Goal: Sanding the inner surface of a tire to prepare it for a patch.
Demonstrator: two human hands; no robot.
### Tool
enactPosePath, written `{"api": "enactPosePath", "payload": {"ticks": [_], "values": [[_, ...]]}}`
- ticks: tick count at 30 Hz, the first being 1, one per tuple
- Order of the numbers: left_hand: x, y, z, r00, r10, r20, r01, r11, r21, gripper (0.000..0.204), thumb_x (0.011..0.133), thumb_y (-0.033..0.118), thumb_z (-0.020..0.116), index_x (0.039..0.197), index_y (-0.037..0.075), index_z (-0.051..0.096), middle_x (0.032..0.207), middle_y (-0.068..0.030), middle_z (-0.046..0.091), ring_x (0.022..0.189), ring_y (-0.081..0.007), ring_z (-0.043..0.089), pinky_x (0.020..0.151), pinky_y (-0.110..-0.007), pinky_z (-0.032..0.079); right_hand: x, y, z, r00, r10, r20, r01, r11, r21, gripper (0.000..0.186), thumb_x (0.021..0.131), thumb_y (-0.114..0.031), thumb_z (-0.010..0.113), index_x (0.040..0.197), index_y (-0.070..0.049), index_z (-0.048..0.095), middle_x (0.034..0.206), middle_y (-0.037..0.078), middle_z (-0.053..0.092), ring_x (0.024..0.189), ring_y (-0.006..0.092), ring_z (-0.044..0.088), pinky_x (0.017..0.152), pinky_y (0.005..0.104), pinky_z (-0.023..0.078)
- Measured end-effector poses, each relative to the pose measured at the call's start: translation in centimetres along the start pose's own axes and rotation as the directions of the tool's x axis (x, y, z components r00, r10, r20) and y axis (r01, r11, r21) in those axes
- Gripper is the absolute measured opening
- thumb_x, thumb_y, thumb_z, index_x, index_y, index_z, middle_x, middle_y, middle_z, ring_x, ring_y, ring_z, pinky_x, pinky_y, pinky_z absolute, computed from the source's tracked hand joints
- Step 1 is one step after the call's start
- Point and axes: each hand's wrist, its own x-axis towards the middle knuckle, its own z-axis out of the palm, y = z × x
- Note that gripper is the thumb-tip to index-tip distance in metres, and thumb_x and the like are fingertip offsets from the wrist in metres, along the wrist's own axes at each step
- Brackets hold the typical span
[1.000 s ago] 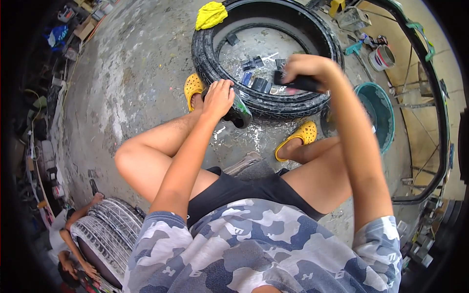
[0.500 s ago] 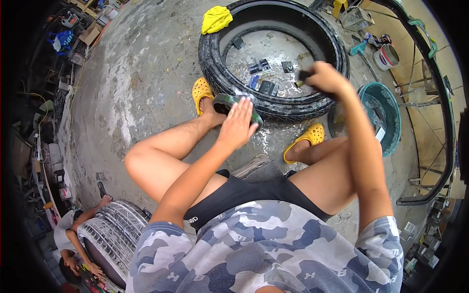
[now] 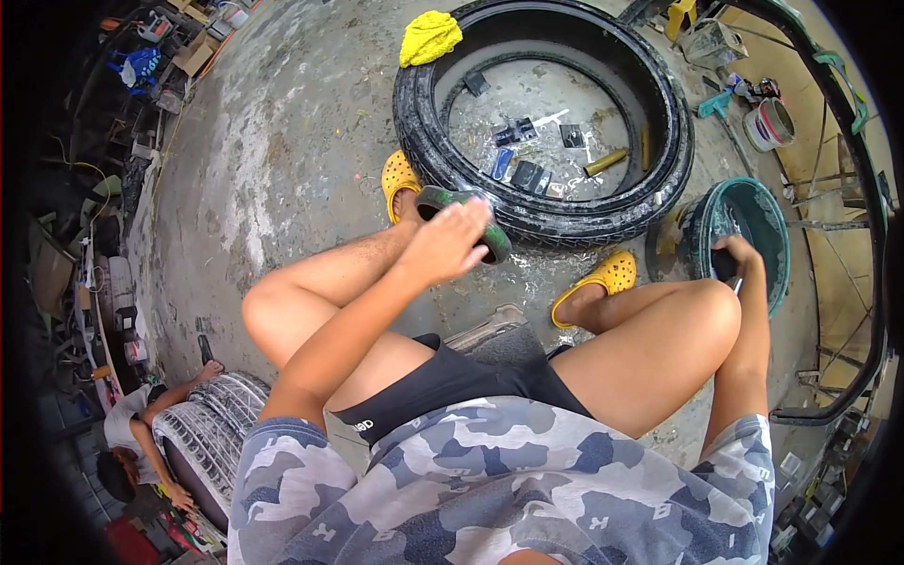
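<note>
My left hand (image 3: 443,240), slightly blurred, lies with fingers stretched over a small dark ring with green markings (image 3: 499,247), at the near side of a large wet black tire (image 3: 603,221). My right hand (image 3: 734,254) reaches into a teal bucket (image 3: 775,235) at the right, gripping a dark object, partly hidden. A yellow cloth (image 3: 431,36) drapes over the tire's far-left rim. Inside the tire's opening lie several dark pieces, a blue piece (image 3: 502,163) and a brass-coloured tube (image 3: 605,162).
A co-worker (image 3: 127,424) at lower left is beside stacked tires (image 3: 212,424). At the right are a white pail (image 3: 767,122), a teal-headed tool (image 3: 714,102) and a black curved frame (image 3: 866,358). Clutter lines the left edge; yellow clogs (image 3: 612,273) are on my feet.
My right hand has moved from over the tire down into the bucket with the dark object. My left hand has spread over the small ring and shifted slightly.
</note>
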Motion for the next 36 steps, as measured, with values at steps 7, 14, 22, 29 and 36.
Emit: {"api": "enactPosePath", "payload": {"ticks": [7, 14, 22, 29, 36], "values": [[-1.3, 2.3, 0.0, 0.992, 0.099, -0.072, -0.107, 0.988, -0.111, 0.060, 0.096, 0.034, 0.050, 0.141, -0.006, 0.041, 0.148, -0.0205, 0.042, 0.143, -0.0300, 0.034, 0.118, -0.043, 0.026, 5.6, 6.0, 0.2, 0.986, -0.030, 0.161, -0.048, 0.887, 0.460, 0.026, 0.078, -0.016, 0.063, 0.102, -0.004, 0.065, 0.088, 0.013, 0.070, 0.079, 0.0271, 0.067, 0.073, 0.0449, 0.055], [-1.2, 0.5, -1.0, 0.970, 0.162, -0.182, -0.209, 0.938, -0.277, 0.039, 0.086, 0.008, 0.059, 0.125, 0.000, 0.059, 0.133, -0.0158, 0.058, 0.128, -0.0286, 0.053, 0.110, -0.042, 0.040, -7.5, -4.8, -5.9, 0.776, -0.564, 0.281, 0.401, 0.786, 0.471, 0.029, 0.079, -0.011, 0.061, 0.104, 0.003, 0.061, 0.092, 0.012, 0.068, 0.081, 0.0197, 0.068, 0.078, 0.0308, 0.056], [3.4, -1.6, 0.6, 0.970, -0.012, -0.244, -0.041, 0.977, -0.211, 0.040, 0.091, 0.013, 0.054, 0.128, -0.001, 0.056, 0.135, -0.0170, 0.056, 0.132, -0.0301, 0.047, 0.113, -0.042, 0.034, -23.9, -23.3, 14.8, 0.497, -0.615, 0.612, 0.858, 0.245, -0.450, 0.029, 0.073, -0.018, 0.065, 0.087, 0.007, 0.070, 0.073, 0.017, 0.070, 0.068, 0.0266, 0.070, 0.069, 0.0387, 0.058], [-0.3, 1.2, -0.8, 1.000, 0.027, -0.008, -0.028, 0.933, -0.359, 0.040, 0.087, 0.010, 0.058, 0.127, 0.002, 0.058, 0.134, -0.0200, 0.055, 0.132, -0.0377, 0.045, 0.110, -0.044, 0.037, -25.9, -18.6, 26.7, 0.461, -0.818, 0.344, 0.878, 0.365, -0.310, 0.035, 0.076, -0.016, 0.067, 0.104, 0.006, 0.068, 0.108, 0.031, 0.065, 0.103, 0.0422, 0.065, 0.087, 0.0461, 0.054], [2.4, 2.2, -0.4, 0.856, -0.513, -0.062, 0.085, 0.258, -0.963, 0.034, 0.094, 0.014, 0.061, 0.127, 0.004, 0.059, 0.123, -0.0086, 0.061, 0.106, -0.0181, 0.061, 0.091, -0.034, 0.051, -21.6, -10.5, 30.9, 0.601, -0.719, 0.349, 0.274, 0.595, 0.756, 0.049, 0.086, 0.001, 0.064, 0.131, 0.004, 0.045, 0.093, 0.014, 0.069, 0.076, 0.0181, 0.068, 0.070, 0.0290, 0.055]]}}
